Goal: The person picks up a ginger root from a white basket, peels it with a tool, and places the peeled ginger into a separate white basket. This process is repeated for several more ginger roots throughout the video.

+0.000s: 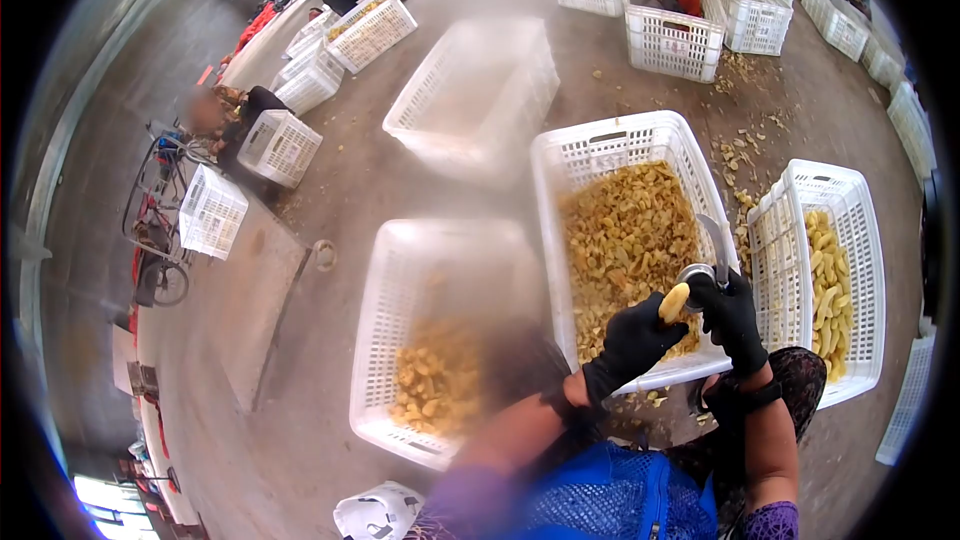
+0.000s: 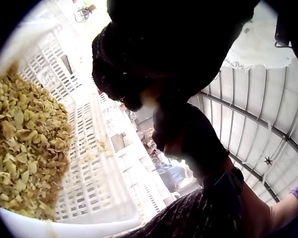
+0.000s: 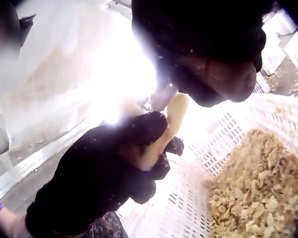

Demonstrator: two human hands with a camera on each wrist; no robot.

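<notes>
In black gloves, the left hand (image 1: 635, 342) grips a pale yellow, finger-shaped piece (image 1: 674, 303), whose upper end sticks out past the fingers. Close beside it, the right hand (image 1: 733, 320) holds a metal tool with a curved blade (image 1: 716, 245) and a round metal part (image 1: 695, 273). Both hands are over the near right part of a white crate (image 1: 642, 377) with yellowish peelings (image 1: 625, 240) inside. In the right wrist view the left hand (image 3: 104, 168) pinches the yellow piece (image 3: 171, 124) just under the right hand (image 3: 213, 59).
Right of the hands stands a white crate (image 1: 780, 250) of smooth yellow pieces (image 1: 828, 290). Another crate (image 1: 375, 340), with yellow pieces (image 1: 435, 380), is at the left, partly blurred. Beyond are a blurred crate (image 1: 470, 155), scraps on the floor, more crates and seated people.
</notes>
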